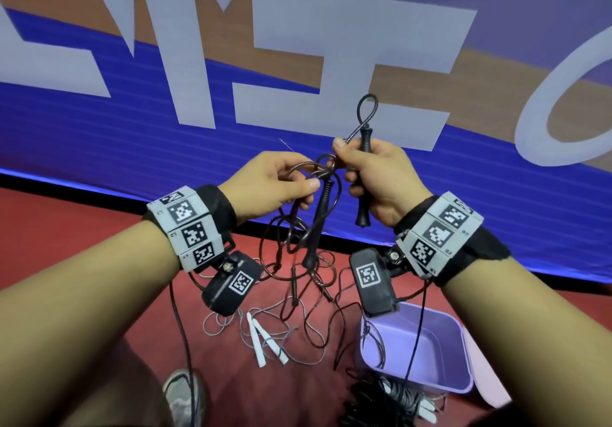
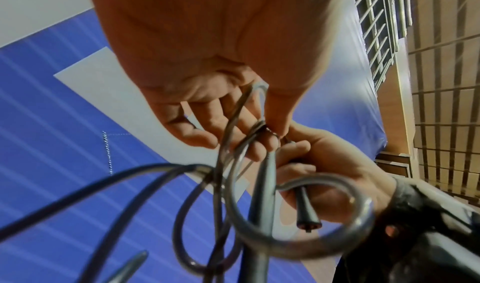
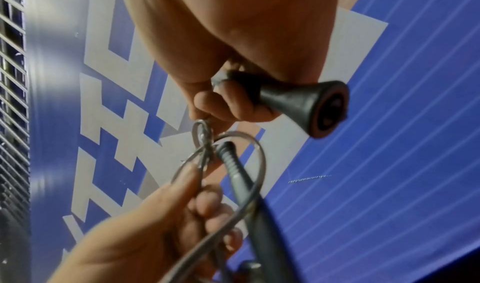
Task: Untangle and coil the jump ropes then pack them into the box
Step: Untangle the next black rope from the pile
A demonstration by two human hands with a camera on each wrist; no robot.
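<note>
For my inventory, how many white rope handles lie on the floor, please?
2: one white handle beside another, left of the purple box; more may be hidden.

The red floor (image 1: 82,234) carries a loose tangle of dark rope (image 1: 308,294) directly below the fingers. Nearer the person lie two white handles (image 1: 265,340) with thin grey cord (image 1: 225,324). Below the right fingers stands a lilac box (image 1: 440,350), a coiled bundle (image 1: 381,397) touching its near side.
</note>
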